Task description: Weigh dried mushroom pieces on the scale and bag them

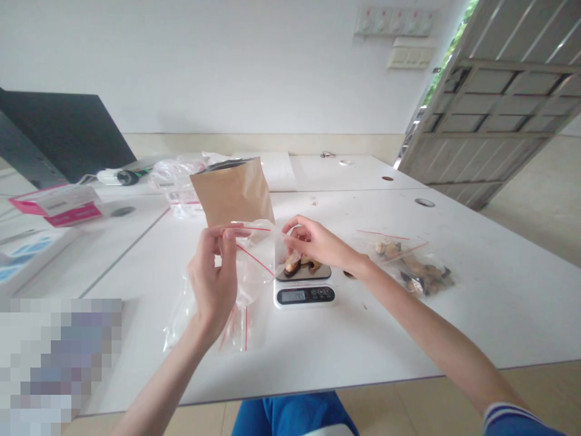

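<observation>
My left hand (213,266) is closed on the upper edge of a clear zip bag (256,257) with red lines along its mouth. My right hand (313,242) is closed at the bag's right side, pinching the clear plastic; its fingertips are partly hidden. Just beneath it, brown and tan dried mushroom pieces (294,266) lie on a small digital scale (305,297) with a lit display. More empty zip bags (238,330) lie flat below my left hand. A filled zip bag of similar dried pieces (422,272) rests to the right.
A brown paper pouch (236,191) stands open behind the bag. Clear plastic packaging (177,175), a pink and white box (68,206) and a black panel (68,133) are at the left. The white table's front edge (281,390) runs before my lap.
</observation>
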`<state>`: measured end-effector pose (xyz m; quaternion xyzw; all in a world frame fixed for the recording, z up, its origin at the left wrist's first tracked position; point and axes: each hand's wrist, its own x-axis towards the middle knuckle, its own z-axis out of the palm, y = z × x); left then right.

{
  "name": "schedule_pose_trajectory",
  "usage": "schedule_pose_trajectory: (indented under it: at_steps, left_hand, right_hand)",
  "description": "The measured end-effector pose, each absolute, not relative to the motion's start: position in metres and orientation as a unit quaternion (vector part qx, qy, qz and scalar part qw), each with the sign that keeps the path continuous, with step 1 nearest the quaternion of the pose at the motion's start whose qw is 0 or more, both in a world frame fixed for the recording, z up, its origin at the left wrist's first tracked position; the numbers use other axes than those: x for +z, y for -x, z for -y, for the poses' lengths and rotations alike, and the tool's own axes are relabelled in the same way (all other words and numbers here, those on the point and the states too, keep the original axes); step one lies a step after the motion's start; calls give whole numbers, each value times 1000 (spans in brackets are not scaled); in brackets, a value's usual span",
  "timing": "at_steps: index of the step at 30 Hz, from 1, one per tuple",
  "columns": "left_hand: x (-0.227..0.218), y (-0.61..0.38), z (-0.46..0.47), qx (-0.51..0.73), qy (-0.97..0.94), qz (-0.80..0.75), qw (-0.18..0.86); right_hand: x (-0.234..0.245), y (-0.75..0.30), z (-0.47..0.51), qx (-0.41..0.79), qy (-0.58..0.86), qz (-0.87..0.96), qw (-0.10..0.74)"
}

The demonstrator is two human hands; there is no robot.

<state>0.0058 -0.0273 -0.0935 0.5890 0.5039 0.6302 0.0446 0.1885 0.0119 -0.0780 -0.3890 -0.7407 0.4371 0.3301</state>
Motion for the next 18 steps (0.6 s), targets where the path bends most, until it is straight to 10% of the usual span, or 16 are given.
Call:
schedule_pose_trajectory:
  at_steps: [9, 18]
  left_hand:
    - [-92, 18, 20, 489, -590, -642, -18]
    - [-97, 26, 22, 412, -595, -689, -35]
  right_hand:
    - [-78, -247, -16, 265, 473, 794, 275]
    - [-119, -324, -17, 139, 598, 789, 20]
